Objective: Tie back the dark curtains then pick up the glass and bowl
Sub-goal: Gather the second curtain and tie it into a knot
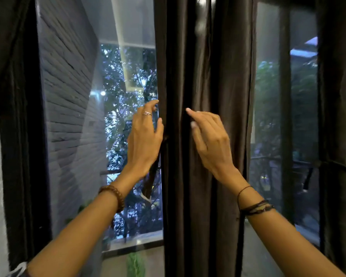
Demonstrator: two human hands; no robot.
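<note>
The window (92, 116) fills the view, with dark frames and trees outside. In front of its middle post hangs the gathered dark curtain (204, 136), a tall bundle of brown folds that reaches from the top to the bottom of the picture. More dark cloth hangs at the far left edge (8, 56) and at the far right edge (340, 116); the right one seems already bound by a thin cord, but this is small and I am not sure.

Both hands are raised to the middle curtain at the same height, a little apart from each other. The left hand (144, 140) is at the left edge of the bundle, its fingers bent around toward the back of the cloth, and a dark strap (151, 180), probably the tie-back, hangs down under its palm. Whether it pinches this strap I cannot tell. The right hand (210, 140) lies against the front folds with fingers loosely bent and pointing to the left, holding nothing that I can see.

The step in hand seems to be passing the tie around the bundle. To do it well, I think the folds should be pressed together first and the strap kept flat and level. The glass and the bowl are not in view.
</note>
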